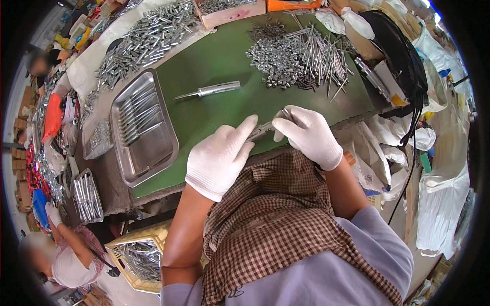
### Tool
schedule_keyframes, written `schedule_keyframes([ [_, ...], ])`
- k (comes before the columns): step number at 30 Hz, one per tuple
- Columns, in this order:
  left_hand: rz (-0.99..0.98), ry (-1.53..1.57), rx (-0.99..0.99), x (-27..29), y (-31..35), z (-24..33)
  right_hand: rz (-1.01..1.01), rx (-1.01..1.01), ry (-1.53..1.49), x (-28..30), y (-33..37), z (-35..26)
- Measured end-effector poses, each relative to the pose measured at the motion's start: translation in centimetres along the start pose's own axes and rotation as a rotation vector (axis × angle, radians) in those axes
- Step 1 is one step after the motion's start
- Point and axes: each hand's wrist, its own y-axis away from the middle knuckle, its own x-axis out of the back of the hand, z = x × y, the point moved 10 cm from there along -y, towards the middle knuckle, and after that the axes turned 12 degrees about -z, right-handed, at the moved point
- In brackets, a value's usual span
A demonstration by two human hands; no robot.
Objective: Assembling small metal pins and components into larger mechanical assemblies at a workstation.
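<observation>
Both my hands wear white gloves and meet above the near edge of the green mat (204,115). My left hand (217,158) closes its fingers round a slim silver metal tube (261,131). At the tube's other end, my right hand (309,133) pinches a small metal piece against or beside it; the fingers hide how they join. A silver screwdriver-like tool (218,89) with a thin shaft lies on the mat beyond my left hand. Left of it, a steel tray (148,171) holds a row of similar tools. Small metal caps (278,58) and thin rods (326,56) are heaped at the far right.
A large pile of silver tubes (148,38) covers the far left. A smaller tray (88,196) of tools stands at left, above a yellow crate (120,242) of metal parts. A black bag (400,51) sits at the right edge. Another person (74,257) works at lower left.
</observation>
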Motion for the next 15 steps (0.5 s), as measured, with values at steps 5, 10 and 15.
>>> schedule_keyframes([
  [5,-0.032,0.160,-0.006,-0.6,-0.5,-0.4,-0.012,0.012,0.017,0.4,-0.3,0.2],
  [10,-0.045,0.350,0.037,-1.5,-1.1,-1.3,0.017,-0.107,-0.112,0.5,-0.5,1.3],
  [15,-0.092,0.365,0.068,-1.9,-1.5,-1.4,0.033,-0.003,-0.027,0.7,-0.7,0.6],
])
